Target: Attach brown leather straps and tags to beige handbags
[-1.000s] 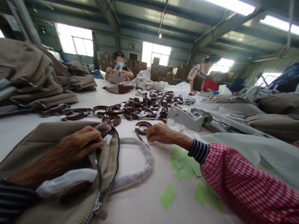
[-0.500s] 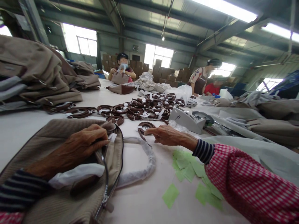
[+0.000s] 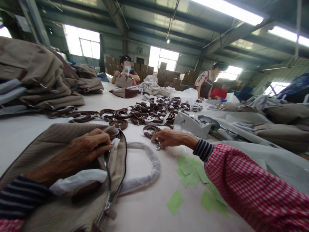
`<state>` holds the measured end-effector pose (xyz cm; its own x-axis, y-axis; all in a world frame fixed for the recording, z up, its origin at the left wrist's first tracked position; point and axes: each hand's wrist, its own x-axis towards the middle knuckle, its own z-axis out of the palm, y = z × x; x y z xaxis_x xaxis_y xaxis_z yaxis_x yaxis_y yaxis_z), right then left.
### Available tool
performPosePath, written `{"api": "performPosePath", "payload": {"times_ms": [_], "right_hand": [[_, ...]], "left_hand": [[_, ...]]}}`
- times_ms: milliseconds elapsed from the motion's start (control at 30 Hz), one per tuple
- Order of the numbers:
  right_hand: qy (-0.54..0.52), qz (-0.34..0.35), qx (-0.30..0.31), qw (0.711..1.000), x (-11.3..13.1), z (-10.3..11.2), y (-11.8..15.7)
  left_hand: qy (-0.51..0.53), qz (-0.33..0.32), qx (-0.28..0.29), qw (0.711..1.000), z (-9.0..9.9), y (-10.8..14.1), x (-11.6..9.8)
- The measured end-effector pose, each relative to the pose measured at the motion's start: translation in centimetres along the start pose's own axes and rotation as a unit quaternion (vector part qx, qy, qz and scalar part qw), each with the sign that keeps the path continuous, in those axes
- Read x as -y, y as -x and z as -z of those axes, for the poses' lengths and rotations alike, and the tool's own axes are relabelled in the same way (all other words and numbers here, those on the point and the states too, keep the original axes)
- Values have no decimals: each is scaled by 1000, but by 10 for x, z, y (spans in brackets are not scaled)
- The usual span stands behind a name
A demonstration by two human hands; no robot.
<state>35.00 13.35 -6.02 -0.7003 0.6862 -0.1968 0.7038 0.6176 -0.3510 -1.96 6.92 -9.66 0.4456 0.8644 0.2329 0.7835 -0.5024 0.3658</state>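
Note:
A taupe ribbed bag [image 3: 65, 132] with an open zipper lies at the lower left. My left hand [image 3: 91, 148] is closed on the bag's edge near a small white tag [image 3: 115, 142]. One wrapped handle [image 3: 154, 161] of the bag loops out onto the white table [image 3: 145, 206]. Beyond it, my right hand [image 3: 166, 138] has its curled fingers on a coiled brown strap [image 3: 151, 129]; a metal clasp [image 3: 158, 146] shows just below the fingertips.
Many coiled brown straps [image 3: 145, 112] lie across the table's middle. A white box [image 3: 190, 124] stands behind my right hand, green paper slips [image 3: 175, 202] lie nearer. Taupe bags [image 3: 36, 74] are piled left. Other people work at the far side.
The right hand has drawn slightly back and its extended index finger has curled onto the strap. The clasp end now shows beneath the fingers. My left hand stays on the bag.

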Motion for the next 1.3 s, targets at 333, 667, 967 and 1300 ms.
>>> {"api": "performPosePath", "payload": {"times_ms": [333, 667, 967, 1300], "right_hand": [[-12, 0, -67, 998, -2, -8, -10], [-148, 3, -239, 960, 34, -15, -6], [-267, 13, -148, 952, 117, -33, -57], [-232, -38, -195, 952, 129, -44, -71]], "left_hand": [[13, -8, 10, 1000, -2, -2, 7], [60, 49, -15, 997, 10, 1, -27], [132, 86, -23, 987, 14, -3, -26], [108, 95, -47, 989, 16, -4, -26]]}}
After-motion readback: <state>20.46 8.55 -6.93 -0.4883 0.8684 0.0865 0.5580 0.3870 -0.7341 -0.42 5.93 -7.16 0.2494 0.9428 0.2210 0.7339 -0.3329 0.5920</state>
